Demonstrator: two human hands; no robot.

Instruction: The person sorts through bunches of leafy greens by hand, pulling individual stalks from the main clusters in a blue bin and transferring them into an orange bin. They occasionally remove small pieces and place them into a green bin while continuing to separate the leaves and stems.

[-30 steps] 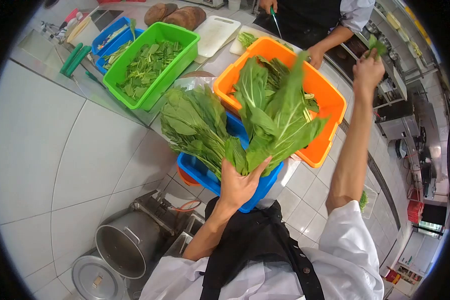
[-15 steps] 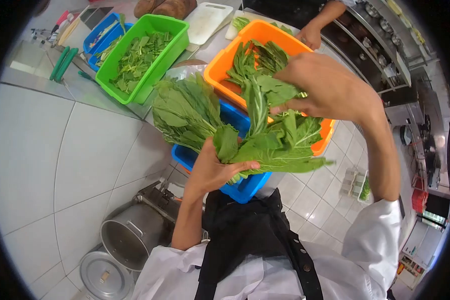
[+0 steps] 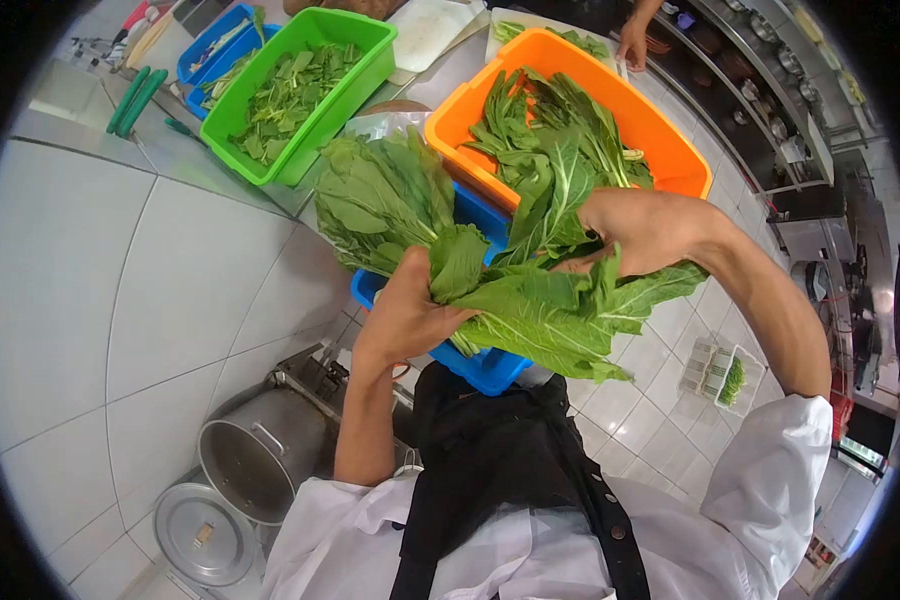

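Clasping the leafy greens (image 3: 550, 310), left hand (image 3: 402, 322) fingers curl shut; right hand (image 3: 638, 230) fingers pinch its leaves.

Site: commercial kitchen, prep area.

- Steel table (image 3: 170, 150) on a white-tiled base, with a white-tiled floor (image 3: 660, 360).
- Bulk leafy greens (image 3: 560, 120) are sorted into large plastic tubs: a green tub (image 3: 260, 160), an orange tub (image 3: 465, 165) and a blue tub (image 3: 475, 368).
- Big steel stockpot (image 3: 260, 455) and its lid (image 3: 200, 530) stand on the floor.
- White cutting board (image 3: 432, 28) lies at the table's far end.
- The wearer is in a white chef's jacket (image 3: 770, 500) and a black apron (image 3: 490, 470).
- A co-worker's hand (image 3: 632, 45) is at the same table.
- Shelving (image 3: 785, 110) on the right holds metal pots.
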